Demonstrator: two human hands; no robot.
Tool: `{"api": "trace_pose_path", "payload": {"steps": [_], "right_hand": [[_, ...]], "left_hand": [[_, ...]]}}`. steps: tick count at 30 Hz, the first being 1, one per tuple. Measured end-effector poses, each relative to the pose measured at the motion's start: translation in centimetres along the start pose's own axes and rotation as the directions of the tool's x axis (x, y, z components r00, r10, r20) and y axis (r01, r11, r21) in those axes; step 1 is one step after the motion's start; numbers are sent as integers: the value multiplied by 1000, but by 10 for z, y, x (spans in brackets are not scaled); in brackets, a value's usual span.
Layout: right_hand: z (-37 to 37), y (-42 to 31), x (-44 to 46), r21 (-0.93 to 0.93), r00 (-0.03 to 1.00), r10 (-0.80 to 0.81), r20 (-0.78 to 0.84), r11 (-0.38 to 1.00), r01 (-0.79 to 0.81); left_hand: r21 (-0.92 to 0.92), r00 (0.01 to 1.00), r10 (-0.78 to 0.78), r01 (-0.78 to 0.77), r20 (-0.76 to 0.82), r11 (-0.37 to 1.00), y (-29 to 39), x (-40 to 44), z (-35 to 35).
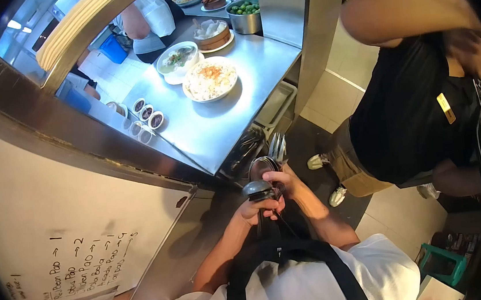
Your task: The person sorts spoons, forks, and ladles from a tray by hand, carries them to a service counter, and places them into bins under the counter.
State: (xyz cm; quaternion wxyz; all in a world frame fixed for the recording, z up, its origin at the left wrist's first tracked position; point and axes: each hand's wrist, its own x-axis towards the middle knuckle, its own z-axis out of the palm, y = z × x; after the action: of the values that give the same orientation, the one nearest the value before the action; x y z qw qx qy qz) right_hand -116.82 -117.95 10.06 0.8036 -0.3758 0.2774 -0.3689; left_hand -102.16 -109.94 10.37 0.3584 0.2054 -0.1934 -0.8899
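While the left hand (263,207) and right hand (285,181) grasp spoons (257,188) and forks (278,145) just off the surface's (208,144) near corner, a rice bowl (211,99) and soup bowl (162,67) stand mid-surface. Cups (155,127) of dark sauce (156,120) sit near its left edge.

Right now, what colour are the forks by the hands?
Shiny silver; the forks show in the head view, the only one here.

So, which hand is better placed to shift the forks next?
Right, I'd say: the right hand is just below the forks, while the left hand sits lower, by the dark round-headed utensil.
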Motion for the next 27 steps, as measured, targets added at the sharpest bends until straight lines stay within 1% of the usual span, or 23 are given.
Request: {"api": "trace_pose_path", "payload": {"steps": [1, 2, 3, 5, 6, 7, 9, 10, 11, 13, 14, 17, 18, 20, 23, 24, 26, 27], "right_hand": [[3, -4, -3, -99, 993, 54, -103, 993, -64], [9, -7, -5, -88, 989, 27, -148, 995, -41], [14, -8, -6, -77, 982, 3, -191, 997, -18], [10, 2, -4, -136, 955, -128, -267, 986, 94], [8, 5, -4, -170, 936, -188, -298, 975, 141], [17, -19, -14, -130, 959, -99, -266, 989, 66], [13, -23, -10, -30, 924, -169, -344, 985, 169], [9, -24, -7, -24, 912, -244, -329, 968, 250], [5, -25, -7, -15, 915, -251, -316, 966, 259], [3, -33, -10, -16, 899, -242, -365, 967, 253], [6, -38, -12, -25, 887, -279, -369, 957, 290], [6, -48, -16, -30, 855, -364, -370, 924, 380], [3, -51, -16, -29, 844, -384, -376, 915, 403], [8, -69, -16, -38, 820, -420, -388, 896, 442], [-2, -82, -9, -59, 816, -469, -339, 876, 479], [-2, -89, -9, -93, 800, -470, -372, 877, 472], [1, -108, -14, -158, 765, -470, -440, 879, 450], [-1, -117, -14, -189, 726, -466, -505, 881, 434]], "left_hand": [[-63, 1000, 5, -5, -8, 998, -2, 0, 1], [-125, 1000, -15, 16, 8, 992, -6, 1, -4], [-102, 1000, -19, 18, -4, 995, -10, 1, -6], [-54, 999, -15, 13, -29, 998, -8, 1, -5], [17, 1000, -2, 2, -29, 1000, -7, -1, -5], [76, 1000, 3, -1, -28, 997, -7, -3, -2], [197, 1000, 14, -9, -23, 980, -3, -2, 7], [101, 1000, 1, -1, -7, 995, -2, 0, 12], [110, 999, -8, 5, 33, 994, 0, 2, 11], [126, 993, -29, 14, 111, 992, 2, 7, 8], [92, 984, -54, 39, 167, 995, 2, 8, 8], [216, 986, -56, 22, 155, 976, 7, 5, 17], [231, 986, -75, 39, 149, 972, 6, 5, 16], [138, 980, -46, 19, 193, 990, 1, 10, 12], [11, 964, -9, 6, 266, 1000, -4, 18, 13], [-29, 956, 2, 7, 294, 1000, -4, 20, 13], [-72, 952, 60, -40, 299, 997, 4, 13, 39], [-94, 950, 87, -61, 300, 994, 6, 10, 48]]}}
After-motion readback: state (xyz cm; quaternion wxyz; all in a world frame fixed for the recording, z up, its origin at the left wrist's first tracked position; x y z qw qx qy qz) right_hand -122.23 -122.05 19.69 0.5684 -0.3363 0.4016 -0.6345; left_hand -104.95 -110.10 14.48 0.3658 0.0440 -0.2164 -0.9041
